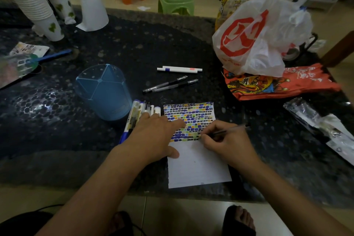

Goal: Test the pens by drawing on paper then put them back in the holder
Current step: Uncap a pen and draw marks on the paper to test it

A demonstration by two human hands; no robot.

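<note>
On half-coloured paper [197, 165], right hand [226, 143] grips dark pen [229, 130]; left hand [153, 136] presses flat.

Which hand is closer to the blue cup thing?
Left. The left hand lies flat on the paper's edge, just right of the blue holder, over the pens beside it. The right hand writes with a pen farther right, across the paper.

A glossy, speckled dark stone-like table [172, 40] carries a translucent blue plastic holder [104, 92] at ten o'clock of the matt white paper [197, 165], a thin crinkled plastic bag [268, 30] at one o'clock, and smooth paper cups [36, 9] far off at eleven o'clock.
</note>
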